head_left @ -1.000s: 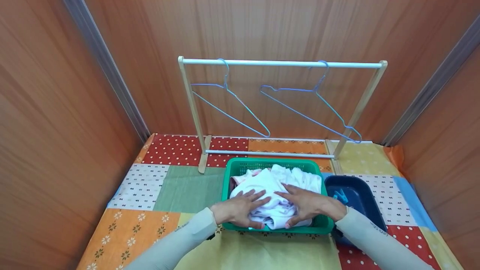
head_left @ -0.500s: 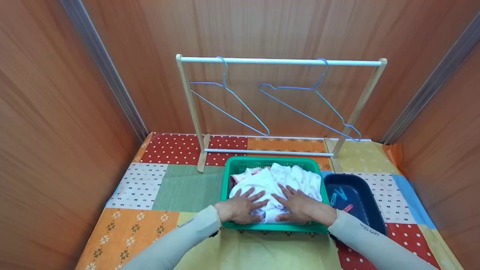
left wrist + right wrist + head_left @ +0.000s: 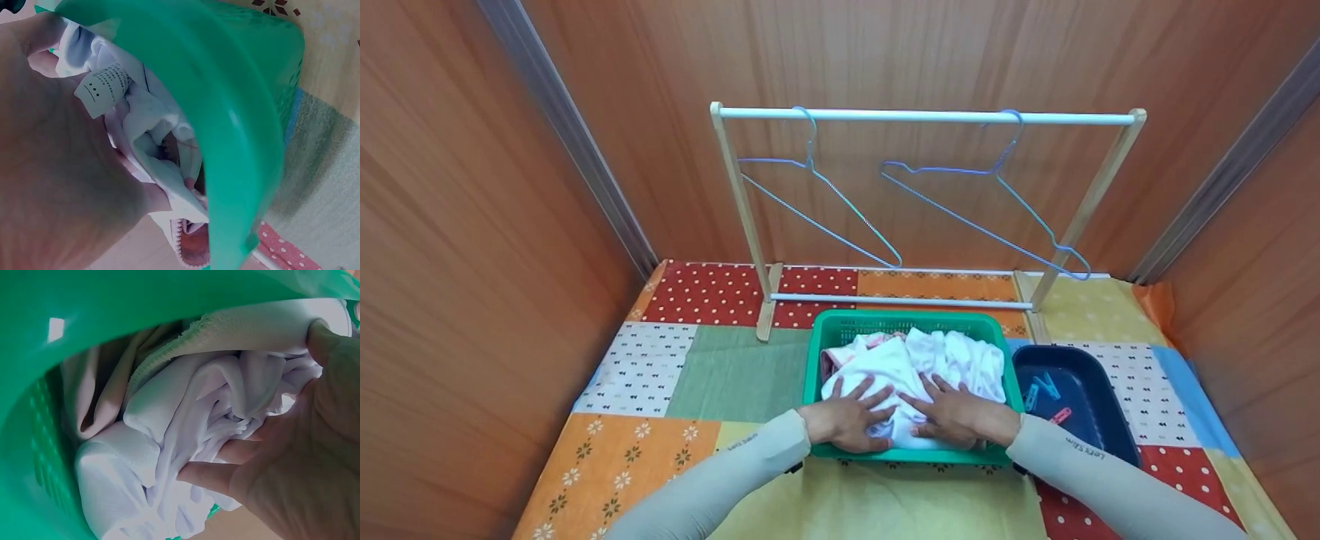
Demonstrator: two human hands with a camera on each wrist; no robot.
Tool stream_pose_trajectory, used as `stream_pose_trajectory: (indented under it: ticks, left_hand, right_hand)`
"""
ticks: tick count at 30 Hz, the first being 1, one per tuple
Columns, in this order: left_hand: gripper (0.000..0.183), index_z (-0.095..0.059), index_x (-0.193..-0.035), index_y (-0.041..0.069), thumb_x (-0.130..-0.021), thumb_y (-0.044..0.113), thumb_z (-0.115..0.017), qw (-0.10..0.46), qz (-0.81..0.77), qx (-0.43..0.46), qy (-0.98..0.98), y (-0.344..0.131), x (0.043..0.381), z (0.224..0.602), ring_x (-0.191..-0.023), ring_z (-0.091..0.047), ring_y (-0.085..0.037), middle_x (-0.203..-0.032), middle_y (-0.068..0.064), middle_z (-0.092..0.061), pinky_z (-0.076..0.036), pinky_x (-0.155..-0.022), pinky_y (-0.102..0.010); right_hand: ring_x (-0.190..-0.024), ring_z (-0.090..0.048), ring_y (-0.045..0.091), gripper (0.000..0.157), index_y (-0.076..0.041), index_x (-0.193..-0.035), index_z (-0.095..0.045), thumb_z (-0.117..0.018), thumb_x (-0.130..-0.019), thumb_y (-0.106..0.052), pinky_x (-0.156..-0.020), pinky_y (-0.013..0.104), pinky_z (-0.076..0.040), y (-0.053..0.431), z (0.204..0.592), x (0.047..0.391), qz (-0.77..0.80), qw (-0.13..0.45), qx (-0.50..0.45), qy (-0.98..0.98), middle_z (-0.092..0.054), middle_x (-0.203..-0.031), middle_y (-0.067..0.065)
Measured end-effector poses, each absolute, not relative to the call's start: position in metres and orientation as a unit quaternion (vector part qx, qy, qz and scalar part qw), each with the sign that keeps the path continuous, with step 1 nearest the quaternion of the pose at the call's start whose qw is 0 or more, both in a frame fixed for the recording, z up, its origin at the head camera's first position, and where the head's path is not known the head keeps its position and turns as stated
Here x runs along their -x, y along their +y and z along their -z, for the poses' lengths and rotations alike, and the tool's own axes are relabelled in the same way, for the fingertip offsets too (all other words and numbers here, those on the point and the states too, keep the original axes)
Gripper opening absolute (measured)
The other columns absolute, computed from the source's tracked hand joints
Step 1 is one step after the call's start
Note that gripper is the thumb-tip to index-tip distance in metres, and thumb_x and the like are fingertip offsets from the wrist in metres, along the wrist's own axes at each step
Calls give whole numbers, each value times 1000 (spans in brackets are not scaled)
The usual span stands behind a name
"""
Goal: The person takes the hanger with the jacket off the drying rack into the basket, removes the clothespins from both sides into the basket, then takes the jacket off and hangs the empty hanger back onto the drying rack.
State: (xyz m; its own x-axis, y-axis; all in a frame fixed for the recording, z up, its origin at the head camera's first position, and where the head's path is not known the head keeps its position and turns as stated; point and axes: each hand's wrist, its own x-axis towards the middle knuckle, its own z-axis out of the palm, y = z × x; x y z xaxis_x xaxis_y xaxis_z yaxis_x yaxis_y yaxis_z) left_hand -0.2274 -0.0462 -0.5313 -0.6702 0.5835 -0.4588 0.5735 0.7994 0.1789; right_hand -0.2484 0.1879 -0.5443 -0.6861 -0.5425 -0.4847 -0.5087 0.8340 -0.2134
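Note:
A heap of white clothes (image 3: 877, 367) fills the green plastic basket (image 3: 990, 322). My left hand (image 3: 847, 421) lies on the left front of the heap with its fingers spread. On the right front, my right hand (image 3: 956, 412) rests on the cloth, its fingers also spread and pointing inward. A printed label (image 3: 104, 89) shows among the folds in the left wrist view, close to my left hand. The right wrist view has several fingers (image 3: 211, 475) stretched against crumpled white cloth (image 3: 180, 399). A garment with pinkish trim (image 3: 831, 361) lies at the basket's left side.
Behind the basket stands a rack with a white top bar (image 3: 915, 115) and wooden legs. Two blue wire hangers (image 3: 851, 206) hang from it. A dark blue tray (image 3: 1099, 409) to the right holds blue clothes pegs (image 3: 1046, 386) and a pink one (image 3: 1060, 415). Wooden panels (image 3: 510, 315) surround the patchwork cloth.
My right hand and forearm have shifted left, uncovering more of the pegs in the blue tray. Both hands stay on the clothes, and the front folds look flatter. The view has tilted slightly downward.

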Motion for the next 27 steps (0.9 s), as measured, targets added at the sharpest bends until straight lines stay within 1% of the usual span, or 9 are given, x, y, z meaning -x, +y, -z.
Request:
stream_pose_trajectory:
  ticks: [2,6,11,14,18,22,25,27]
  left_hand:
    - [70,-19,-154,42,-93,72,-35,263,-16,-312,913,-45,227,532,-155,0,-24,-166,16,-5,-5,-120,-63]
    - [78,-21,-155,41,-88,76,-39,278,-25,-300,912,-40,225,533,-155,-2,-24,-166,15,-9,-8,-120,-62]
    - [81,-23,-154,41,-85,79,-41,286,-16,-291,913,-37,227,536,-155,-3,-22,-165,15,-12,-11,-121,-60]
    - [81,-22,-154,42,-85,80,-39,285,-18,-293,912,-38,226,536,-155,-3,-21,-165,17,-11,-10,-122,-58]
    - [80,-21,-154,41,-86,80,-37,281,-33,-298,912,-41,224,539,-155,-3,-22,-165,16,-10,-9,-122,-59]
    - [78,-20,-155,38,-89,77,-34,274,-48,-307,910,-44,224,542,-155,-2,-23,-166,14,-8,-6,-121,-61]
    - [77,-19,-156,37,-91,75,-33,268,-58,-316,908,-47,224,545,-155,-2,-24,-167,12,-6,-4,-120,-63]
    - [76,-19,-156,38,-91,74,-34,258,-68,-323,908,-50,224,546,-155,-2,-25,-166,12,-7,-3,-120,-63]
  right_hand:
    - [-153,-12,36,65,-41,-156,-17,-40,-98,-60,-117,63,-20,186,545,250,31,292,280,914,-13,-167,7]
    - [-153,-11,36,65,-39,-155,-22,-43,-98,-59,-117,64,-19,184,545,256,38,326,268,906,-14,-166,8]
    - [-153,-12,36,64,-37,-155,-25,-46,-98,-57,-116,65,-21,183,546,260,46,341,263,901,-15,-166,10]
    - [-153,-14,36,63,-40,-154,-27,-47,-97,-57,-114,66,-24,183,544,260,51,346,254,902,-16,-166,8]
    - [-152,-15,37,64,-42,-153,-27,-48,-95,-59,-113,67,-26,185,543,259,57,343,251,903,-17,-166,7]
    - [-152,-15,37,65,-44,-153,-26,-49,-94,-62,-114,66,-24,188,544,256,71,321,249,911,-17,-166,6]
    - [-152,-16,38,66,-44,-153,-25,-49,-93,-63,-114,66,-25,190,542,253,80,306,253,914,-18,-166,6]
    - [-151,-17,38,68,-44,-153,-25,-49,-93,-64,-114,66,-25,190,540,252,86,303,260,913,-18,-165,7]
